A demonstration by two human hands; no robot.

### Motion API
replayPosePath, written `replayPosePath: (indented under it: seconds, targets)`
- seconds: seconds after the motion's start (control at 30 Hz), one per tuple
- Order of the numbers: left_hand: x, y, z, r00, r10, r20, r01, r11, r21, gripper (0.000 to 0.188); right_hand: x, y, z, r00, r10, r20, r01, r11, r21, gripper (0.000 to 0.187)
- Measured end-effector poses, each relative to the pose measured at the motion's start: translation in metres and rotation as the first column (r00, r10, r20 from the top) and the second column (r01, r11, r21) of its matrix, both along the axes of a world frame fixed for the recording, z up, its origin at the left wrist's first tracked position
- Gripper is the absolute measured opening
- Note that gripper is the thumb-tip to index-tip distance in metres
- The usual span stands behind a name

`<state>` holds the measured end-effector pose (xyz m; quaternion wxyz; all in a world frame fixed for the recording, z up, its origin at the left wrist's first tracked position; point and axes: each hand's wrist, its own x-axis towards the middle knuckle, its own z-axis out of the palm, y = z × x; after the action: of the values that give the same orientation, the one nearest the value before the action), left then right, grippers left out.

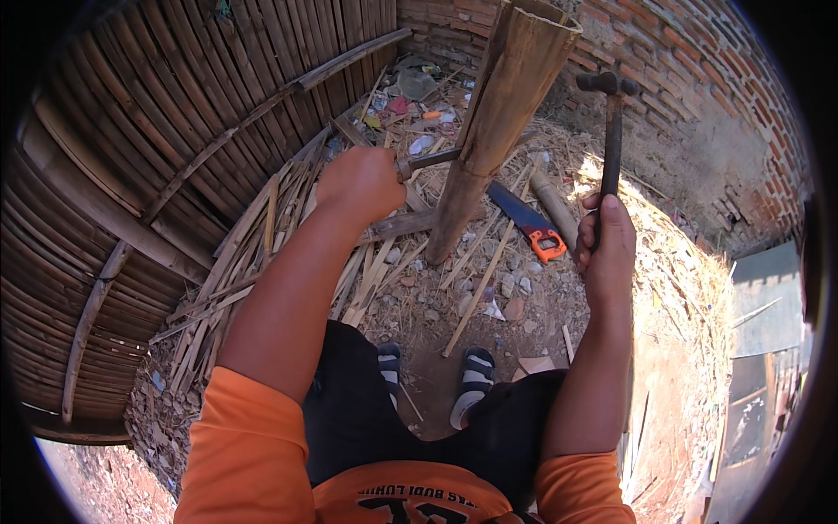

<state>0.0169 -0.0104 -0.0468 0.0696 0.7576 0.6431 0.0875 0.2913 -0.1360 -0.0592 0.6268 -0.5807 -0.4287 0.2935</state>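
Closed round its handle, my left hand (360,183) holds a machete (434,159). The blade runs into a thick bamboo pole (489,131), and its tip shows on the far side. A long split opens the pole above the blade; its foot rests on the ground, tilted slightly right at the top. My right hand (608,236) grips a hammer (614,131) by its dark handle, head up, to the right of the pole and apart from it. Between pole and right hand, a handsaw (526,220) with an orange grip lies on the ground.
A slatted bamboo wall (175,131) stands on the left, a brick wall (698,79) behind and right. Split bamboo strips (253,236) heap up at the left. A short bamboo piece (552,208) lies beside the saw. Rubble and litter cover the ground near my sandalled feet (474,380).
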Motion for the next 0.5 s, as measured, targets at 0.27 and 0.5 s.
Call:
replayPosePath:
  seconds: [0.27,0.5]
  targets:
    - [-0.002,0.005,0.004,1.0,-0.002,-0.028,0.002,1.0,-0.015,0.04,0.011,0.01,-0.023,0.984,-0.023,0.177,0.064,0.97,-0.233,0.043]
    - [-0.001,0.003,0.002,1.0,-0.013,-0.006,0.012,1.0,-0.028,0.042,0.011,0.025,-0.039,0.93,0.085,0.358,0.005,0.97,-0.244,0.045]
